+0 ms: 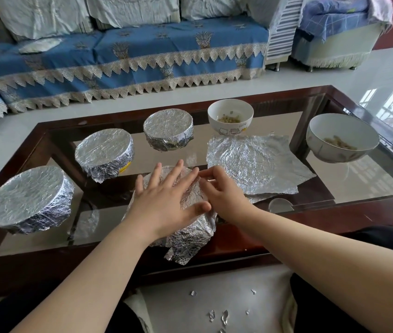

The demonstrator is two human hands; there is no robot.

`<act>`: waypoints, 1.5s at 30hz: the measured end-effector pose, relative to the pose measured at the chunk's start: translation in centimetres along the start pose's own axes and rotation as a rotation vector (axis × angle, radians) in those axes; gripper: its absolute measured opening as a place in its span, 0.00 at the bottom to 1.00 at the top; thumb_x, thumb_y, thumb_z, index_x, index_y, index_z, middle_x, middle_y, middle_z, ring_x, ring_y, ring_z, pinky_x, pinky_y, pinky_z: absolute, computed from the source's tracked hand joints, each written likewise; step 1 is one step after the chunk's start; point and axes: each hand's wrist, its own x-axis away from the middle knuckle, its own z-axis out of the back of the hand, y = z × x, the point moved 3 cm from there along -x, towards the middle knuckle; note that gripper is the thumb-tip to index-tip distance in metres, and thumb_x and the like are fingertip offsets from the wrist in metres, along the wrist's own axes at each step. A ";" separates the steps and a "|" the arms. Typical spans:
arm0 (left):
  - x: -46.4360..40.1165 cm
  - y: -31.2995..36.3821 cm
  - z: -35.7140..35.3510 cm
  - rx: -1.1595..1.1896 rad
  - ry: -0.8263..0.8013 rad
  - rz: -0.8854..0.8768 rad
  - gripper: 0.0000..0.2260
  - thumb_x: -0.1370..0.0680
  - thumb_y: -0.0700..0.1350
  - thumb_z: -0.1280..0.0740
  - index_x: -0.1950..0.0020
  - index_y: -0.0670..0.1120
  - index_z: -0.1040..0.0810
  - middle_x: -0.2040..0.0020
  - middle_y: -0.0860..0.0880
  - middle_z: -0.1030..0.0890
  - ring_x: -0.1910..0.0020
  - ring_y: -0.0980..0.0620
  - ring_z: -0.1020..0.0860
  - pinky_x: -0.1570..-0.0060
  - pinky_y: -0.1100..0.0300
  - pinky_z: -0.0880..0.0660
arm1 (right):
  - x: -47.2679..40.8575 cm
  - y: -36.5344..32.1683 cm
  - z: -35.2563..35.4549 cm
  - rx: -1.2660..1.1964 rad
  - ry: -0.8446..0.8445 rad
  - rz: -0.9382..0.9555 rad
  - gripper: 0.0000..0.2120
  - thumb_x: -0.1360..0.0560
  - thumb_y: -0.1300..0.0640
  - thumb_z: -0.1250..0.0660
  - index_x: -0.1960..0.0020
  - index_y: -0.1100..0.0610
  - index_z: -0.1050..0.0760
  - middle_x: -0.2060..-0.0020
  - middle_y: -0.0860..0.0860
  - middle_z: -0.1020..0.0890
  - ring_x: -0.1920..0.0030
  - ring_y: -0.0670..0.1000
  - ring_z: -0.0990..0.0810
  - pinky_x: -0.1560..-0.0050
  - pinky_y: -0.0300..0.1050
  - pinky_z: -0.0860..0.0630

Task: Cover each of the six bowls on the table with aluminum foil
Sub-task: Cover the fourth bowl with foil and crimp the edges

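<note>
Both forearms are reached forward over the near edge of the glass counter (334,188) and brought together above the nearest bowl (190,229), which is wrapped in crumpled foil and stands at the counter's front middle. The left hand (166,195) is laid flat, palm down, on the foil top, its fingers straight and spread, the thumb stretched toward the right. The right hand (221,191) is set just beside it at the bowl's right rim, fingers curled, with the foil edge pinched between thumb and fingertips.

A cartoon figure and some small lettering are printed on the uncovered white bowl (230,116) at the back; the lettering cannot be read.

Three foil-covered bowls (109,152) are lined up to the left. A loose foil sheet (257,162) lies flat right of the hands, and another uncovered bowl (343,138) stands at the far right.
</note>
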 end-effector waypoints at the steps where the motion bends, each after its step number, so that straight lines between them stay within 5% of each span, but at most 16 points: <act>1: 0.0 -0.1 -0.2 -0.005 -0.006 0.001 0.50 0.45 0.84 0.72 0.24 0.69 0.66 0.21 0.59 0.67 0.21 0.44 0.64 0.25 0.34 0.59 | 0.0 0.2 -0.1 -0.027 0.012 -0.005 0.05 0.19 0.55 0.40 0.46 0.54 0.28 0.61 0.50 0.23 0.65 0.47 0.27 0.63 0.38 0.29; 3: 0.0 -0.1 -0.4 -0.014 -0.009 0.012 0.48 0.43 0.84 0.67 0.24 0.68 0.67 0.21 0.58 0.67 0.21 0.43 0.65 0.26 0.34 0.60 | 0.2 0.5 -0.2 -0.108 0.024 -0.026 0.11 0.17 0.54 0.43 0.42 0.56 0.26 0.59 0.53 0.22 0.62 0.46 0.26 0.62 0.35 0.30; 7: 0.1 -0.1 -0.5 -0.004 0.001 0.031 0.47 0.40 0.83 0.65 0.24 0.68 0.66 0.21 0.58 0.67 0.21 0.43 0.66 0.26 0.33 0.60 | 1.0 1.0 -0.3 -0.300 -0.035 -0.130 0.15 0.16 0.52 0.49 0.38 0.53 0.26 0.69 0.41 0.24 0.71 0.38 0.27 0.68 0.34 0.31; 9: 0.1 0.0 -0.5 -0.005 0.008 0.034 0.47 0.40 0.83 0.65 0.23 0.68 0.66 0.21 0.57 0.67 0.21 0.44 0.66 0.26 0.33 0.60 | 1.1 1.3 -0.3 -0.287 -0.023 -0.118 0.14 0.16 0.54 0.48 0.39 0.55 0.26 0.64 0.43 0.21 0.68 0.36 0.25 0.65 0.33 0.31; 24: 0.1 0.1 -0.5 0.002 0.022 0.040 0.48 0.41 0.83 0.66 0.23 0.67 0.64 0.20 0.57 0.65 0.21 0.48 0.65 0.26 0.33 0.59 | 1.2 1.3 -0.8 -0.501 0.008 -0.284 0.06 0.19 0.54 0.38 0.50 0.56 0.27 0.75 0.49 0.24 0.79 0.50 0.30 0.79 0.39 0.32; 30: 0.1 0.0 -0.5 -0.002 0.023 0.048 0.48 0.40 0.83 0.66 0.22 0.67 0.64 0.20 0.57 0.65 0.21 0.47 0.64 0.26 0.33 0.59 | 1.3 1.1 -1.1 -0.587 0.049 -0.326 0.08 0.19 0.57 0.39 0.51 0.62 0.28 0.80 0.49 0.29 0.83 0.46 0.33 0.84 0.36 0.35; 37: 0.2 0.2 -0.3 0.000 0.011 0.050 0.47 0.40 0.82 0.66 0.23 0.67 0.65 0.20 0.56 0.66 0.21 0.47 0.65 0.26 0.33 0.60 | 1.4 1.1 -0.7 -0.378 0.068 -0.346 0.18 0.18 0.55 0.40 0.66 0.60 0.33 0.84 0.50 0.32 0.85 0.49 0.34 0.83 0.37 0.35; 45: 0.3 0.3 -0.3 -0.005 0.006 0.068 0.48 0.41 0.82 0.67 0.23 0.67 0.65 0.20 0.56 0.67 0.21 0.46 0.65 0.26 0.34 0.59 | 0.3 1.4 -0.5 -0.087 0.072 -0.348 0.20 0.18 0.53 0.40 0.68 0.57 0.33 0.84 0.45 0.32 0.84 0.42 0.35 0.80 0.34 0.37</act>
